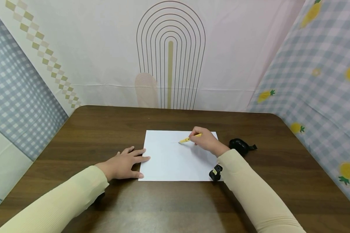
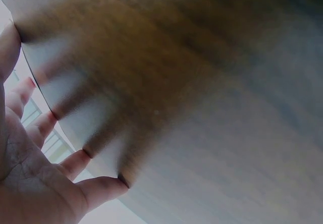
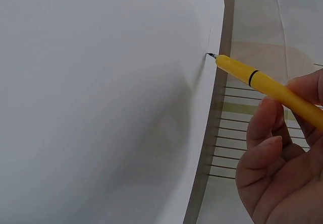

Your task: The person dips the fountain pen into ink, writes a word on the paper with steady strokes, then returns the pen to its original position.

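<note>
A sheet of white paper (image 1: pixel 166 163) lies on the brown table. My right hand (image 1: pixel 205 140) pinches a yellow fountain pen (image 1: pixel 185 140) between thumb and fingers. The pen is tilted, and in the right wrist view its dark nib (image 3: pixel 211 55) meets the paper at the end of a thin, faint line (image 3: pixel 210 35). Spread out flat, my left hand (image 1: pixel 123 165) rests at the paper's left edge, some fingertips on the sheet. The left wrist view shows these spread fingers (image 2: pixel 103 189) touching the surface.
A black rounded object (image 1: pixel 238 146) with a short tab sits on the table (image 1: pixel 110 126) to the right of the paper. Behind the table hangs a white cloth (image 1: pixel 105 58) with arches. Checked cloth (image 1: pixel 318 87) stands at the right side.
</note>
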The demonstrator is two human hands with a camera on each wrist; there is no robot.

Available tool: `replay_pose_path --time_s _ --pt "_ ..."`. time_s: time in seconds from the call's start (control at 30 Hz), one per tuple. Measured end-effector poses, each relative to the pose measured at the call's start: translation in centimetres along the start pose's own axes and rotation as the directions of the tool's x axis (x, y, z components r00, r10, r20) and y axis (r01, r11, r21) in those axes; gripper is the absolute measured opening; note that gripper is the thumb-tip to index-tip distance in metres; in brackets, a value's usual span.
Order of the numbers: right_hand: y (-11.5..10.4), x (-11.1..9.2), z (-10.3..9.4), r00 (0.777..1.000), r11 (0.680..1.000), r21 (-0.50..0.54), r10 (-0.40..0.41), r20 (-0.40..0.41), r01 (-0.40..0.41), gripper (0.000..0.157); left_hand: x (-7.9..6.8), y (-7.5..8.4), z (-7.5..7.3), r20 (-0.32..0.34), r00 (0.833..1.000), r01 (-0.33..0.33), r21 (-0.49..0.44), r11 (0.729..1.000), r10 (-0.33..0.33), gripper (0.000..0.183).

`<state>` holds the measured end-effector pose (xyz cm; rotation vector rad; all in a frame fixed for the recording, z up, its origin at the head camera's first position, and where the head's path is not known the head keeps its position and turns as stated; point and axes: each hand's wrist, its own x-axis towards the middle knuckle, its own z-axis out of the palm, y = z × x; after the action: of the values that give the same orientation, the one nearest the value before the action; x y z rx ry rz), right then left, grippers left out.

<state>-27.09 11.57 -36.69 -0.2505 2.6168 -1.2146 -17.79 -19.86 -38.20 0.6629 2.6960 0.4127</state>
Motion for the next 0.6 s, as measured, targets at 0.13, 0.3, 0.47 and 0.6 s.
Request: replay_pose_path --time_s 0.13,0.3,0.47,0.6 --pt "0.03 -0.11 -0.19 1.000 1.000 -0.007 0.009 -0.003 -0.009 0.006 -0.01 0.03 -0.02 0.000 1.000 -0.001 0.000 1.000 0.001 0.067" --pt "0.09 -0.28 -0.39 1.000 1.000 -0.012 0.001 -0.005 -0.001 0.007 -0.01 0.04 -0.03 0.000 1.000 0.000 -0.003 1.000 0.000 0.067" --pt "0.27 -0.45 -0.68 1.000 1.000 -0.008 -0.017 0.000 0.017 0.006 0.04 -0.03 0.02 -0.001 1.000 -0.002 0.003 1.000 0.002 0.067" --pt "0.64 -0.40 -0.97 1.000 1.000 -0.012 -0.009 0.002 0.009 0.007 0.02 -0.03 0.01 -0.002 1.000 -0.003 0.006 1.000 0.003 0.067"
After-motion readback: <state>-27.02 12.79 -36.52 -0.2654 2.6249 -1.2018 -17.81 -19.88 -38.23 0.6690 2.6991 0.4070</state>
